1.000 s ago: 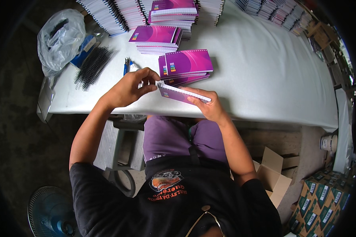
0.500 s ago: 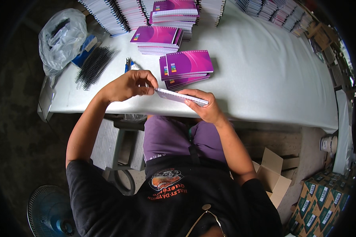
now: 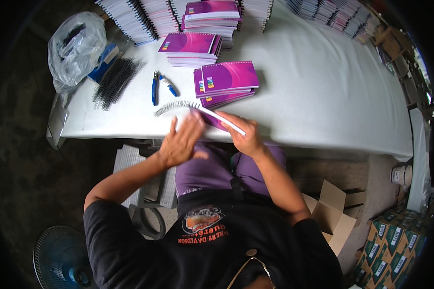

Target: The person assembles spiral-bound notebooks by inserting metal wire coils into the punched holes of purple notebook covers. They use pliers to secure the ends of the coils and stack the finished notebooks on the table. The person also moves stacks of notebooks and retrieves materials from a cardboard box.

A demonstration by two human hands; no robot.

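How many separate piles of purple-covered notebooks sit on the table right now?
3: one pile just beyond the hands, one further back left, one at the far edge; others may be hidden.

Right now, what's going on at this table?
A person seated at a white table is working a silver spiral coil into a purple notebook. The right hand grips the notebook at the near edge; the left hand is on the coil end. Purple notebook stacks and blue pliers lie beyond.
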